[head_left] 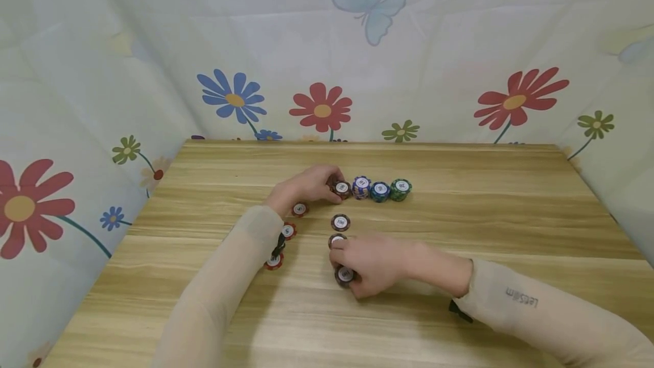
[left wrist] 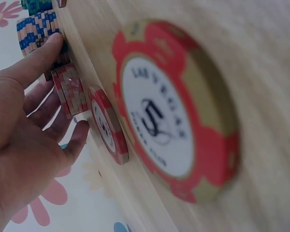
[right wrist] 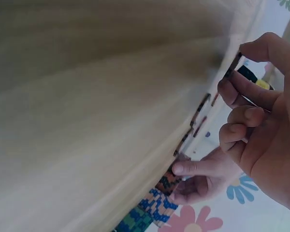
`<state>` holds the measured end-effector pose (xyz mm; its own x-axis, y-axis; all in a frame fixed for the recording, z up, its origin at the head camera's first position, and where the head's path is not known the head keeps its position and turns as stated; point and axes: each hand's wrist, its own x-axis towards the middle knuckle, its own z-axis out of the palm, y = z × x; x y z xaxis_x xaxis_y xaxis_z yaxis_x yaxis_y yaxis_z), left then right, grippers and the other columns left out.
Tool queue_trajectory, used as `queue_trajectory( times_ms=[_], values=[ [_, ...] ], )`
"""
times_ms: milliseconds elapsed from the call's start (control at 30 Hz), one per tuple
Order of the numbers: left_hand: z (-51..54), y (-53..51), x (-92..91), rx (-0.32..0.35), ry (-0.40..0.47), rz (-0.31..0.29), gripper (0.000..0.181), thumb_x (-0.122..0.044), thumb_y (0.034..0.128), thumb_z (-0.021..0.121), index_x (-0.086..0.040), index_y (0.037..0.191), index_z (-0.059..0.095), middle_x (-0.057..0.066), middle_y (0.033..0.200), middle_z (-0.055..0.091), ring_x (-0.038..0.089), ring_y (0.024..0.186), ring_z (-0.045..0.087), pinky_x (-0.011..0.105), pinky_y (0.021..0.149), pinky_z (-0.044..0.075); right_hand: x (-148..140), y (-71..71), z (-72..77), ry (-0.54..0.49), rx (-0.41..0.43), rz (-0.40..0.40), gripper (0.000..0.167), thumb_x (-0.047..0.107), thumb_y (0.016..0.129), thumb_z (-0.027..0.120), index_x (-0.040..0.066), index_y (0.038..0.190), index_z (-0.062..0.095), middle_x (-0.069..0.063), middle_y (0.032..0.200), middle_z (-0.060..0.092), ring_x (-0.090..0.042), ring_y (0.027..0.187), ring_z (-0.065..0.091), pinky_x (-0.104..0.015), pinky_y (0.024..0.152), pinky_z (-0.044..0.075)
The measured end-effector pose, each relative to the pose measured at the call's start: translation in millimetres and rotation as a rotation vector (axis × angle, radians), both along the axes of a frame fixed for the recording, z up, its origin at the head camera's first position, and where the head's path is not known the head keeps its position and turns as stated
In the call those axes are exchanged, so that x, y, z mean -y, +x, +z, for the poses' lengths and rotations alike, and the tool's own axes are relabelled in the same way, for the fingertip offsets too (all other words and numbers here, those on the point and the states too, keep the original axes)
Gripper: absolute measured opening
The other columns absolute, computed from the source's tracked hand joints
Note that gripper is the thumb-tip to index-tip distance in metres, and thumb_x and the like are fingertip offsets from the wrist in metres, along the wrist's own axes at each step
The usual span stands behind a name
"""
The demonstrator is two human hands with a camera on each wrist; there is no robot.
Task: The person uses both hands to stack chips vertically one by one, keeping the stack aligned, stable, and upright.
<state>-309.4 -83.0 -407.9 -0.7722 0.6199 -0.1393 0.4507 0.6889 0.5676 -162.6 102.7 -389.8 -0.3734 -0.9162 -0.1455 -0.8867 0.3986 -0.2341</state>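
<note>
My left hand point(head_left: 311, 183) curls its thumb and fingers round a dark chip stack point(head_left: 342, 188) at the left end of a row. Blue-and-pink point(head_left: 361, 188), blue point(head_left: 380, 192) and green point(head_left: 401, 189) stacks stand to its right. In the left wrist view, a red stack point(left wrist: 70, 89) shows beside the fingers of this hand point(left wrist: 29, 125). My right hand point(head_left: 380, 263) pinches a black chip point(head_left: 345, 275) by its edges; the right wrist view shows that chip point(right wrist: 233, 65) between thumb and finger. Two more black chips, one clear point(head_left: 340, 222) and one partly covered point(head_left: 336, 240), lie above it.
Red chips lie left of the black ones, beside my left forearm: one near the wrist point(head_left: 300, 209), one lower point(head_left: 288, 231) and one partly behind the sleeve point(head_left: 274, 260). A flowered cloth point(head_left: 434, 44) hangs behind the wooden table point(head_left: 485, 203).
</note>
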Motion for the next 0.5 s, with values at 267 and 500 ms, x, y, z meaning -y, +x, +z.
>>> queue_trajectory(
  times_ms=[267, 500],
  values=[
    [-2.5, -2.4, 1.5, -0.001, 0.014, 0.0, 0.041, -0.017, 0.0898, 0.082, -0.005, 0.123, 0.063, 0.005, 0.109, 0.064, 0.019, 0.097, 0.057, 0.033, 0.09, 0.047, -10, -17.5, 11.9, -0.118, 0.015, -0.063, 0.029, 0.021, 0.084, 0.074, 0.011, 0.108, 0.06, 0.003, 0.101, 0.054, -0.009, 0.083, 0.055, -0.026, 0.074, 0.05],
    [-2.6, -1.3, 1.3, -0.014, 0.001, 0.01, 0.041, -0.018, 0.0879, 0.084, -0.005, 0.121, 0.065, 0.005, 0.105, 0.065, 0.019, 0.096, 0.058, 0.033, 0.089, 0.048, -17, -36.5, 11.8, -0.184, -0.152, -0.25, 0.035, 0.029, 0.084, 0.076, 0.011, 0.111, 0.064, 0.004, 0.101, 0.058, -0.01, 0.079, 0.056, -0.031, 0.066, 0.051]
  ],
)
